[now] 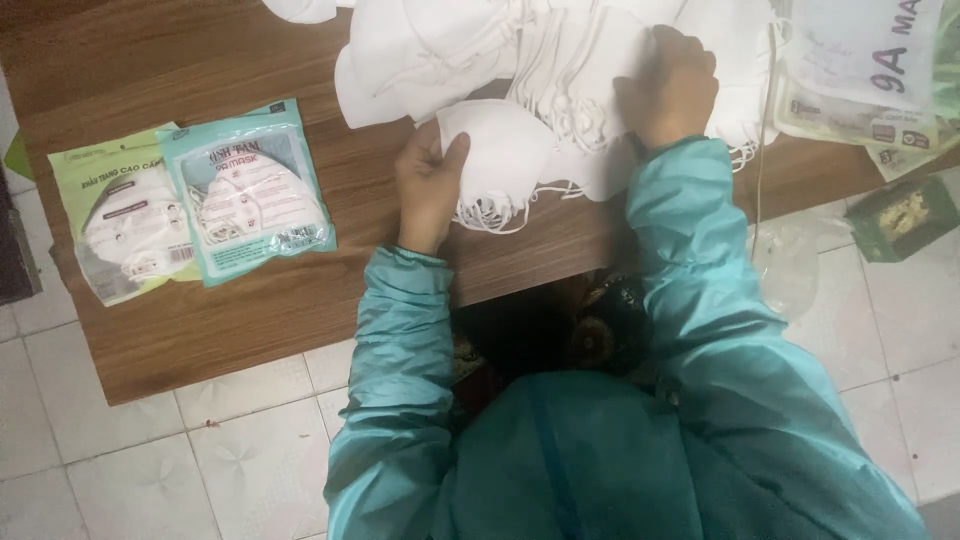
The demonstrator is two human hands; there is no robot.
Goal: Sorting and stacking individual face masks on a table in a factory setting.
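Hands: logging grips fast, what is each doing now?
Left hand: closed on a folded white mask.
Right hand: curled on the mask pile; what it grips cannot be told.

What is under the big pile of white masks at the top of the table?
The pile of white masks lies on the wooden table; the right hand rests on it. Anything beneath the pile is covered.

There is one view only, from a camera on the person's head, looking almost straight down past both teal sleeves (690, 300) onto a low wooden table (250, 320). It sits close, so the table fills the upper frame while white floor tiles (150, 460) show below and to the right; no second view overlaps it
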